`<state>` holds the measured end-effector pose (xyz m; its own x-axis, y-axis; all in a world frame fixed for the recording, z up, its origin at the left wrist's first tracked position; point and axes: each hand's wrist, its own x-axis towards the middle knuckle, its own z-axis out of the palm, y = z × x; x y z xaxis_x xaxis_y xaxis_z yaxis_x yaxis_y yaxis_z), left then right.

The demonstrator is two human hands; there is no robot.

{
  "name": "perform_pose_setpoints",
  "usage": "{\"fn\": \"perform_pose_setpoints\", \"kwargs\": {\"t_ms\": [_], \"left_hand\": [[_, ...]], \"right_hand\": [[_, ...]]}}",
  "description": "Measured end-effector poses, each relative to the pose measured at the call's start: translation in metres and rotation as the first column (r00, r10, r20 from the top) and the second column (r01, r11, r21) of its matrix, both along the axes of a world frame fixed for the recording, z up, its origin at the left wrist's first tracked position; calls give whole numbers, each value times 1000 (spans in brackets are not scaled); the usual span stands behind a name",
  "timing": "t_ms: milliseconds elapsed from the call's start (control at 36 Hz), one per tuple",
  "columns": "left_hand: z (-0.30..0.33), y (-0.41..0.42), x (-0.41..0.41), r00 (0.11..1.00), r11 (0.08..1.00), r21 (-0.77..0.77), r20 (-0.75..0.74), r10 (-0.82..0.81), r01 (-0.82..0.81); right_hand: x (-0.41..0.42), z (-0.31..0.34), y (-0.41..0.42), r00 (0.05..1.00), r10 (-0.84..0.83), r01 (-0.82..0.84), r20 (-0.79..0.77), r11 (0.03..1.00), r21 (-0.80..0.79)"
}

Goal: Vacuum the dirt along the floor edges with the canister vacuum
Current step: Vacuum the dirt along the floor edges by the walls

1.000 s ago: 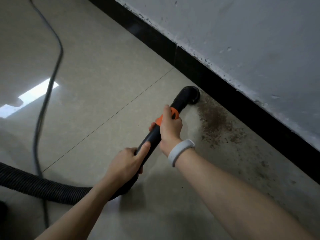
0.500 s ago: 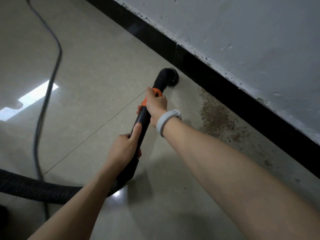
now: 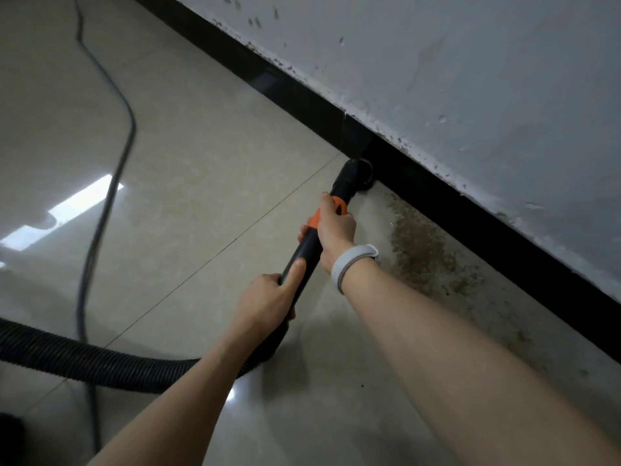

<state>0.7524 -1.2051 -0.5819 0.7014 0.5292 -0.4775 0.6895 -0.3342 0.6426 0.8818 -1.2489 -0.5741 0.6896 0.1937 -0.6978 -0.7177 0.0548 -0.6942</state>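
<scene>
From the head camera, both hands are on the black vacuum wand (image 3: 304, 255), whose long axis runs diagonally from lower left, near the person, up and to the right toward the wall. Its round nozzle (image 3: 356, 174) points at the black baseboard (image 3: 470, 216) and sits on the floor right against it. The right hand (image 3: 336, 228) is the forward one: its fingers wrap around the wand at the orange collar (image 3: 337, 206), just behind the nozzle, and a white wristband (image 3: 353, 264) circles the wrist. The left hand (image 3: 265, 302) grips the wand further back, fingers curled under it and the thumb lying straight along the top of the tube. Behind the left hand's fingers the wand joins a ribbed black hose (image 3: 84, 359) that curves off to the left across the tiled floor (image 3: 201, 163). A patch of brown dirt (image 3: 420, 250) lies on the floor along the baseboard, just to the right of the right hand's fingers and a little short of the nozzle. A dark power cord (image 3: 111, 156) trails over the tiles well to the left of both hands.
</scene>
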Motion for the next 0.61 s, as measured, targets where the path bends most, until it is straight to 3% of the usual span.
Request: {"fn": "perform_pose_setpoints", "kwargs": {"t_ms": [389,611], "left_hand": [[-10,-52,-72,982,984,29,56,-178,177],[-9,-68,-103,988,986,-68,32,-148,150]], "right_hand": [[-28,4,-70,992,-128,128,7,991,-25],[-45,12,-102,979,-204,204,-13,978,-37]]}}
